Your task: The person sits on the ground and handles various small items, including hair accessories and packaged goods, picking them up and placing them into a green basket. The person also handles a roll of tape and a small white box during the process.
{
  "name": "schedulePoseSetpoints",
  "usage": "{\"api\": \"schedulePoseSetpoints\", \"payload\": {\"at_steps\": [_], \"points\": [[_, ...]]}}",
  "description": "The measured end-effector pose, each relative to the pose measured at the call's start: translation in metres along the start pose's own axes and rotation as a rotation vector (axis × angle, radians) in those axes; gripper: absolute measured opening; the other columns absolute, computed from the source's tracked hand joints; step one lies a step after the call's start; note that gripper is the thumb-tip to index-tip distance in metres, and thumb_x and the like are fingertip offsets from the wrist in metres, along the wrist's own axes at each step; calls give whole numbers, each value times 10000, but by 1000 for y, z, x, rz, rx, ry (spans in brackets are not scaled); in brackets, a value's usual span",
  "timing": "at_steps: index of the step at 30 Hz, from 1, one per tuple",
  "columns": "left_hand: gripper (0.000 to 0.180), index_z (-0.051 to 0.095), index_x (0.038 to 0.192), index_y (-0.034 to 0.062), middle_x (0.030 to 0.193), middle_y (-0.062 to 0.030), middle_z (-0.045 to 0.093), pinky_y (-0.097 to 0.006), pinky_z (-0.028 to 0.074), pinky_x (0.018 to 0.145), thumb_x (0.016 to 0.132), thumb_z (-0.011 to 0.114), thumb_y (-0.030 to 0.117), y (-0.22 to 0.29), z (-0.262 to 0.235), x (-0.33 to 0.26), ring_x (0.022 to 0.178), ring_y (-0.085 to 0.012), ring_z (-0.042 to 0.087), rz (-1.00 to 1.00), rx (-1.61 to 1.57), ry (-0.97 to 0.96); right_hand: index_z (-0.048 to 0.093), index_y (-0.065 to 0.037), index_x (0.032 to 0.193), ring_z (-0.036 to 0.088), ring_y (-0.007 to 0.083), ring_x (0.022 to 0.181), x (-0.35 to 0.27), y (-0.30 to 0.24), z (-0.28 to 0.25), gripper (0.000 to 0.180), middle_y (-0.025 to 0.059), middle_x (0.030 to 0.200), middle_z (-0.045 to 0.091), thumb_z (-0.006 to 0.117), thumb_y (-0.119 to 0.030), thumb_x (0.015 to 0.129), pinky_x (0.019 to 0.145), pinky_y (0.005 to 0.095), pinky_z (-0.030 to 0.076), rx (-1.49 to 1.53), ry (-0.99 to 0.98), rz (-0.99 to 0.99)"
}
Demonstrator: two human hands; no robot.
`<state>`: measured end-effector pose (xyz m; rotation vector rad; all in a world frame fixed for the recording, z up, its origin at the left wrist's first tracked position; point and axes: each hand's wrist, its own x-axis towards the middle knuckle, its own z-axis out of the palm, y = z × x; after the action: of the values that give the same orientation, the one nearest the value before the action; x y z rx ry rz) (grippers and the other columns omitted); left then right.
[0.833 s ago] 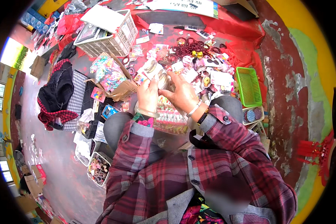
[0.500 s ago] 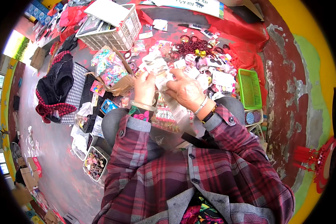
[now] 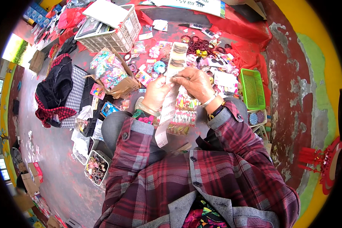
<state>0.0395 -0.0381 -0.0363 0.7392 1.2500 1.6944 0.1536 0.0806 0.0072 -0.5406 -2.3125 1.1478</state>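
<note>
A long pale strip (image 3: 168,110), with dark curved shapes near its far end, runs between my hands and hangs down toward my lap. My left hand (image 3: 157,94) pinches its left edge around the middle. From the other side my right hand (image 3: 197,84) grips the same strip slightly higher, thumb and finger pressed together. Below the strip, partly covered by it, lie clear packs of small colourful pieces (image 3: 182,121). Just beyond my hands spreads a pile of hair ties and small packaged accessories (image 3: 220,70), with dark red beaded loops (image 3: 197,45) behind it.
On the left stands an open cardboard box (image 3: 126,85) filled with colourful packets. Behind it is a white plastic crate (image 3: 131,32). A green basket (image 3: 253,90) sits at right beside the peeling wall. A small white basket of hair ties (image 3: 97,167) rests on the floor at lower left.
The strip has swung more upright, its lower end moving left and its far end now extended. My left hand has come nearer and rightward; my right hand has shifted slightly right.
</note>
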Motion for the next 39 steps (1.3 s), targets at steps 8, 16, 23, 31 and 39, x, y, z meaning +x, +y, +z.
{"api": "schedulePoseSetpoints", "payload": {"at_steps": [8, 16, 23, 31, 39], "points": [[197, 563, 1019, -30, 876, -46, 604, -236, 462, 669, 843, 506, 36, 3, 1, 4, 759, -93, 560, -40, -123, 12, 673, -13, 812, 500, 52, 568, 4, 12, 10, 123, 4, 655, 606, 638, -121, 764, 505, 219, 390, 585, 65, 287], [217, 545, 1033, -45, 874, -67, 606, -242, 479, 666, 840, 469, 21, 9, 6, 4, 749, -122, 585, -58, -202, 25, 664, -10, 822, 514, 54, 585, 6, 11, 9, 99, -4, 688, 608, 628, -85, 767, 520, 203, 397, 806, 64, 447], [194, 555, 986, -40, 865, -80, 605, -254, 488, 667, 826, 450, -12, 12, -8, -1, 736, -128, 591, -7, -285, 147, 605, -21, 826, 539, 126, 583, 26, 47, -35, 166, 38, 711, 590, 631, -179, 784, 541, 237, 433, 1078, 365, 571], [171, 583, 965, -5, 767, -56, 619, -241, 439, 624, 817, 509, 38, 16, 1, 0, 685, -92, 558, 126, 511, 156, 558, -87, 1053, 598, 141, 673, 15, -6, -29, 369, 44, 765, 624, 686, -131, 711, 586, 270, 461, 156, 147, 11], [206, 580, 991, 18, 771, -113, 621, -275, 447, 641, 799, 512, 45, 2, 7, -2, 693, -150, 586, 206, 580, 125, 616, -108, 869, 565, 254, 808, 14, -5, -32, 239, 63, 838, 576, 691, -163, 649, 654, 352, 455, -284, 90, -264]]}}
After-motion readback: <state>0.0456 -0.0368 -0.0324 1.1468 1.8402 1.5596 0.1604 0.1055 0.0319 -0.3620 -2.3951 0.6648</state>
